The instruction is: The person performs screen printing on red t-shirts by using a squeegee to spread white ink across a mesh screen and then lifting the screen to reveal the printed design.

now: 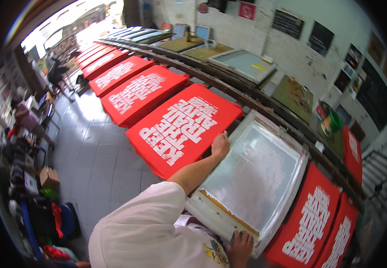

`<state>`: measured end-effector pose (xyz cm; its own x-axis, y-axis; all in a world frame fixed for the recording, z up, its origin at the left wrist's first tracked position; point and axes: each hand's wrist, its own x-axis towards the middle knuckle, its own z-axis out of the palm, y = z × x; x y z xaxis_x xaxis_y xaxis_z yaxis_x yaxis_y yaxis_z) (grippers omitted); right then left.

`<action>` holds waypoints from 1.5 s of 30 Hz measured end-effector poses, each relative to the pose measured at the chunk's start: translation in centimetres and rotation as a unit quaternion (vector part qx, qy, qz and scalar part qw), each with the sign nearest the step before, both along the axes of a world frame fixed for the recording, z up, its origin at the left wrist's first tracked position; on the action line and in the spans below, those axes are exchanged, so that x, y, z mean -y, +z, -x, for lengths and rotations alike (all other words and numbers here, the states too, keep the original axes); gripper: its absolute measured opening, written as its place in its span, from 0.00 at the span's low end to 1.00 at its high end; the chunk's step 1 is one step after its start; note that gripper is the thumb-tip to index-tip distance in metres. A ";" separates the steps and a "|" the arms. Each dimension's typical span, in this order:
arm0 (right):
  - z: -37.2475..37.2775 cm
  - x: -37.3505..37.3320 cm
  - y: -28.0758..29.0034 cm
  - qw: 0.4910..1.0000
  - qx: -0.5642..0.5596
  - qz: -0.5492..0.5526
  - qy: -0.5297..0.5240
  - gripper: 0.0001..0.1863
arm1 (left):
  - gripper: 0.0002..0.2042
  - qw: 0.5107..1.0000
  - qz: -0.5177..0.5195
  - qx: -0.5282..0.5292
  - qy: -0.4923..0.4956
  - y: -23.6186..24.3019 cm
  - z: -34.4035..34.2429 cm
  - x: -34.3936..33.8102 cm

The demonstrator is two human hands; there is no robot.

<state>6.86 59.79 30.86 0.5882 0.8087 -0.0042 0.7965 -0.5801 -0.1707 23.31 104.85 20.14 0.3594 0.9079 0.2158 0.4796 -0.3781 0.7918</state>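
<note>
A screen-printing frame [251, 172] with pale mesh lies tilted in front of me, with a brown strip along its near inner edge. Through the mesh, faint lettering shows. My left hand [220, 145] reaches across and is closed on the frame's left side, towards the far corner. Low in the view, my right hand [240, 249] is closed at the near edge of the same frame; its fingers partly hide what they grip. Just left of the frame, a red T-shirt [186, 127] with white printed lettering is spread flat.
More printed red shirts [144, 93] run in a row towards the bright doorway, and others [311, 216] lie to the right. A dark rail [229, 91] runs behind them. Further screens [242, 64] rest beyond it. People [28, 118] and a cardboard box [49, 177] are at left.
</note>
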 end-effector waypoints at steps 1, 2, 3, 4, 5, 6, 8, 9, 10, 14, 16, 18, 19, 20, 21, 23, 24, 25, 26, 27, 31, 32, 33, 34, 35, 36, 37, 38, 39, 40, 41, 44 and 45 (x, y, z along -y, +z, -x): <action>-0.2 -1.0 1.0 1.000 0.007 -0.017 0.011 0.27 | 0.26 0.999 -0.036 -0.027 -0.005 -0.5 1.0 -1.0; -0.4 -1.5 1.8 0.999 0.019 -0.032 0.011 0.23 | 0.26 0.996 -0.071 -0.050 -0.021 -0.6 1.5 -1.4; -0.3 -1.5 2.1 0.999 0.012 -0.031 0.011 0.24 | 0.26 0.992 -0.098 -0.069 -0.044 -0.3 1.8 -1.5; -0.6 -1.4 1.9 1.000 0.007 -0.028 0.007 0.26 | 0.25 0.994 -0.080 -0.015 -0.076 0.8 1.9 -0.9; -1.1 -1.3 1.8 1.000 0.001 -0.026 0.006 0.27 | 0.25 0.992 -0.061 0.037 -0.107 2.1 2.4 -0.3; -1.8 -0.6 1.5 1.000 -0.009 -0.024 -0.003 0.28 | 0.24 0.976 0.021 0.153 -0.151 4.7 2.8 2.1; -3.4 0.3 1.4 0.999 -0.034 -0.031 0.001 0.29 | 0.24 0.949 -0.010 0.134 -0.286 8.7 6.3 5.4; -3.9 0.2 2.1 0.997 -0.053 -0.045 -0.012 0.28 | 0.24 0.929 0.053 0.035 -0.364 11.8 8.8 7.3; -4.7 -0.2 3.2 0.996 -0.070 -0.061 -0.016 0.27 | 0.25 0.895 0.111 -0.063 -0.428 14.3 11.5 8.6; -7.4 -1.2 3.6 0.996 -0.057 -0.059 -0.023 0.26 | 0.29 0.717 -0.167 -0.175 -0.654 17.8 18.0 11.3; -7.5 -0.7 2.6 0.998 -0.021 -0.048 -0.041 0.19 | 0.27 0.727 -0.194 -0.214 -0.623 16.8 18.9 11.2; -7.6 -0.8 4.3 0.997 -0.031 -0.039 -0.051 0.16 | 0.25 0.732 -0.190 -0.261 -0.600 15.4 20.2 10.7; -7.3 -0.3 2.7 0.998 0.016 -0.049 -0.042 0.10 | 0.24 0.730 -0.175 -0.285 -0.596 14.2 20.5 10.4; -7.0 -0.1 2.0 0.997 0.033 -0.056 -0.049 0.09 | 0.23 0.728 -0.161 -0.304 -0.594 13.1 20.7 10.2; -6.6 0.1 1.5 0.995 0.049 -0.061 -0.055 0.08 | 0.19 0.754 -0.173 -0.258 -0.579 12.6 21.3 10.9; -6.0 0.8 -0.2 0.989 0.104 -0.083 -0.066 0.06 | 0.18 0.779 -0.158 -0.231 -0.561 12.0 22.4 11.8; -6.0 0.9 -0.1 0.990 0.071 -0.093 -0.075 0.06 | 0.17 0.792 -0.151 -0.217 -0.551 12.2 22.2 11.9; -7.1 1.0 -0.2 0.989 0.068 -0.105 -0.078 0.07 | 0.17 0.789 -0.161 -0.210 -0.554 12.8 21.6 11.6; -7.9 1.1 -0.1 0.988 0.062 -0.115 -0.082 0.08 | 0.17 0.784 -0.157 -0.211 -0.563 13.7 20.6 11.3; -8.8 0.6 0.8 0.987 0.068 -0.122 -0.085 0.09 | 0.18 0.780 -0.152 -0.216 -0.567 15.1 19.2 10.6; -18.5 -3.4 3.8 0.985 0.104 -0.104 -0.091 0.15 | 0.20 0.794 -0.235 -0.163 -0.537 15.6 10.7 5.8; -21.9 -5.5 3.9 0.982 0.132 -0.099 -0.088 0.20 | 0.20 0.803 -0.265 -0.172 -0.505 14.9 7.5 4.2; -26.0 -7.2 3.0 0.978 0.158 -0.111 -0.083 0.21 | 0.19 0.809 -0.287 -0.119 -0.499 14.6 3.6 2.7; -30.2 -9.0 2.4 0.973 0.169 -0.125 -0.093 0.19 | 0.18 0.815 -0.288 -0.126 -0.487 14.1 -0.5 1.2; -33.8 -11.0 2.4 0.968 0.182 -0.143 -0.092 0.19 | 0.18 0.821 -0.287 -0.110 -0.482 13.2 -4.3 -0.7; -37.6 -12.5 1.6 0.967 0.189 -0.143 -0.097 0.20 | 0.16 0.822 -0.290 -0.105 -0.479 12.7 -7.9 -2.0; -40.7 -13.4 1.5 0.966 0.190 -0.139 -0.102 0.21 | 0.12 0.815 -0.309 -0.112 -0.478 12.4 -11.5 -2.8; -43.4 -14.0 1.0 0.962 0.206 -0.145 -0.101 0.20 | 0.12 0.811 -0.315 -0.119 -0.478 12.0 -14.4 -3.3; -45.6 -14.2 0.6 0.959 0.221 -0.149 -0.100 0.20 | 0.12 0.808 -0.320 -0.124 -0.479 11.6 -17.0 -3.4; -47.1 -14.5 0.0 0.960 0.216 -0.140 -0.106 0.20 | 0.12 0.807 -0.324 -0.132 -0.476 11.0 -18.6 -3.6; -48.1 -15.6 -0.4 0.963 0.209 -0.134 -0.105 0.20 | 0.12 0.811 -0.322 -0.132 -0.470 10.4 -19.0 -4.2; -49.7 -16.9 -1.6 0.967 0.199 -0.117 -0.104 0.18 | 0.12 0.817 -0.319 -0.137 -0.460 8.8 -19.8 -5.2; -49.7 -17.0 -2.2 0.969 0.194 -0.109 -0.106 0.18 | 0.13 0.817 -0.317 -0.144 -0.460 8.4 -19.9 -5.4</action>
<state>56.60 76.80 28.66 0.6641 0.6264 0.4081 0.6925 -0.7211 -0.0201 43.22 110.24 28.51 0.9454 -0.0354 0.3239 -0.1057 -0.9737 0.2020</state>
